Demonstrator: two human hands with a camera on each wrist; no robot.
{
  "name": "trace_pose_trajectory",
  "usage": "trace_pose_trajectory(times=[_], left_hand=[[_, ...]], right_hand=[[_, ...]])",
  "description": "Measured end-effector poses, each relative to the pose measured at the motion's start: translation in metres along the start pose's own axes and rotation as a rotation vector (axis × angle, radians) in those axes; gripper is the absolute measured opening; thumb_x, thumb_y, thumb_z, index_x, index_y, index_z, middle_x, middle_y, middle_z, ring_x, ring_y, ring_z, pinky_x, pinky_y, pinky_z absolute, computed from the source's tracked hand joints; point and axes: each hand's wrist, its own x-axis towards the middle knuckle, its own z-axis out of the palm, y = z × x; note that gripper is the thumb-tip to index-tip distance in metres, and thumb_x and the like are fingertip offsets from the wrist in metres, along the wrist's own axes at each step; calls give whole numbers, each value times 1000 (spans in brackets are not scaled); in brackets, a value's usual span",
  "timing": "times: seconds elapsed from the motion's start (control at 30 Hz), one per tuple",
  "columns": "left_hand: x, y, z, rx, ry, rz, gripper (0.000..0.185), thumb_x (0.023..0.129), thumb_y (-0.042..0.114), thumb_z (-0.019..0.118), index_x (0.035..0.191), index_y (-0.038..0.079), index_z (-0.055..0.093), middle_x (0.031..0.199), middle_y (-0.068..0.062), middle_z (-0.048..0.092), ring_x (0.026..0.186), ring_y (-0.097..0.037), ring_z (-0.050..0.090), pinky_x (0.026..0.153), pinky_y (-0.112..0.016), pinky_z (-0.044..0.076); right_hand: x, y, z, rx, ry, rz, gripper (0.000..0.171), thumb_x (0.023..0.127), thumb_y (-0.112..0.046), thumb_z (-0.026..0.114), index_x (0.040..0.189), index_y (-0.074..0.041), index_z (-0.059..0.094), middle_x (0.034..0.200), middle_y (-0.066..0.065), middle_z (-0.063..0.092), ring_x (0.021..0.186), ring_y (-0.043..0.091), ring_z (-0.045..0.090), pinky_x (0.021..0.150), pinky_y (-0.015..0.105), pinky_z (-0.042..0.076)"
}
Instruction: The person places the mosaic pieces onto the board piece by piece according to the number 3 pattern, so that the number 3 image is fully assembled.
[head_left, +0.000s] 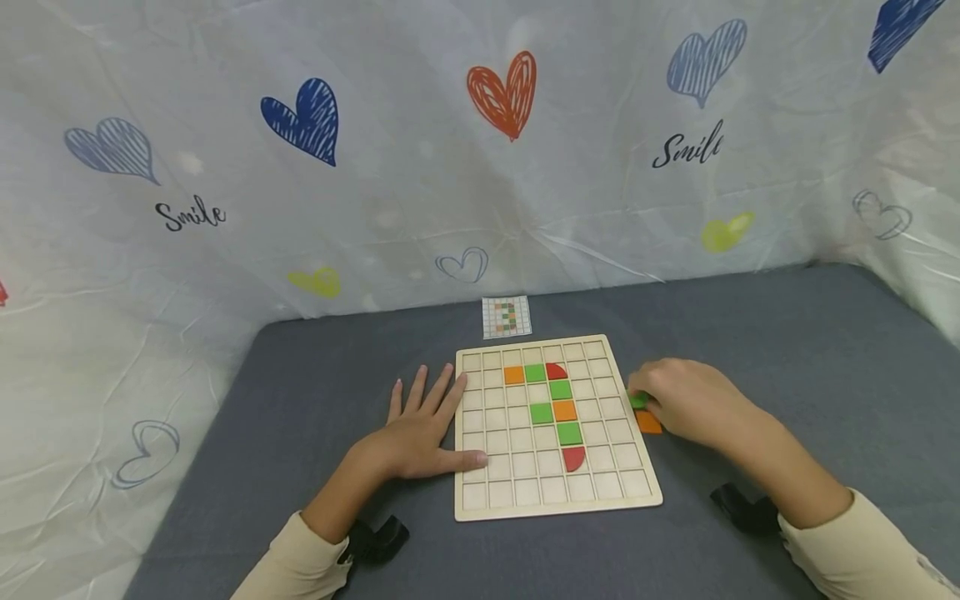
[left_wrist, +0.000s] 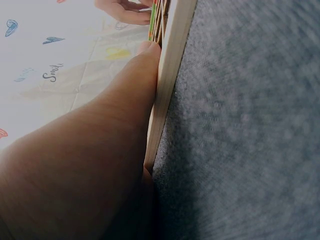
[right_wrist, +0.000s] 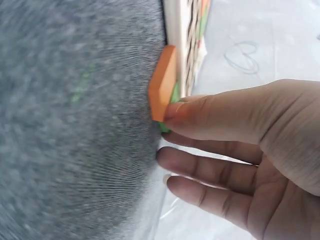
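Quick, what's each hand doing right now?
Left hand: open, flat against the board.
Right hand: touching the green tile and orange tile; grip unclear.

Bright even light, soft shadows; head view edges bowed; wrist views blurred close up.

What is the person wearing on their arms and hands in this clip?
Both arms wear cream long sleeves, left sleeve and right sleeve. A black wrist mount sits under the left wrist, another under the right. The left hand and right hand are bare.
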Motion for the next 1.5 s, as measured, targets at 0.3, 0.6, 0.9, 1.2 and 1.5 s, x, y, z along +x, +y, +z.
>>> trace_pose_trajectory(times=[0.3, 0.6, 0.9, 1.2, 1.5], left_hand=[[0, 1, -1, 10, -10, -7, 106, 66, 86, 32, 144, 29, -10, 150, 0, -14, 132, -30, -19, 98, -58, -11], [-1, 3, -4, 1, -4, 3, 106, 67, 84, 36, 145, 27, -8, 150, -3, -12, 132, -33, -18, 98, -59, -11], [-1, 2, -2, 0, 2, -10, 107, 64, 88, 30, 144, 30, -9, 150, 1, -13, 132, -30, -19, 98, -58, -13], [-1, 2, -3, -3, -3, -4, 107, 65, 86, 33, 145, 28, -9, 150, -1, -13, 132, -31, -18, 98, -58, -11], [-3, 4, -4, 8, 0, -4, 106, 66, 87, 31, 145, 28, -9, 150, -1, -12, 132, -31, -17, 98, -59, -10]], right_hand=[[0, 4, 1, 6, -1, 9, 29, 70, 6, 68, 65, -18, 53, 62, -8, 40, 56, 9, 35, 48, 25, 29], [0, 1, -4, 6, 15, 16, 20, 72, 4, 65, 80, -14, 63, 71, -6, 47, 59, 9, 39, 51, 25, 34], [2, -17, -5, 108, 9, -69, 21, 72, 2, 64, 82, -17, 63, 77, -8, 51, 64, 5, 43, 55, 22, 39], [4, -42, -4, 221, 8, -192, 23, 75, 2, 59, 85, -19, 64, 85, -11, 54, 72, 3, 50, 61, 21, 44], [6, -57, -3, 290, -16, -239, 21, 77, -1, 61, 87, -19, 65, 86, -12, 54, 72, 2, 49, 62, 19, 44]])
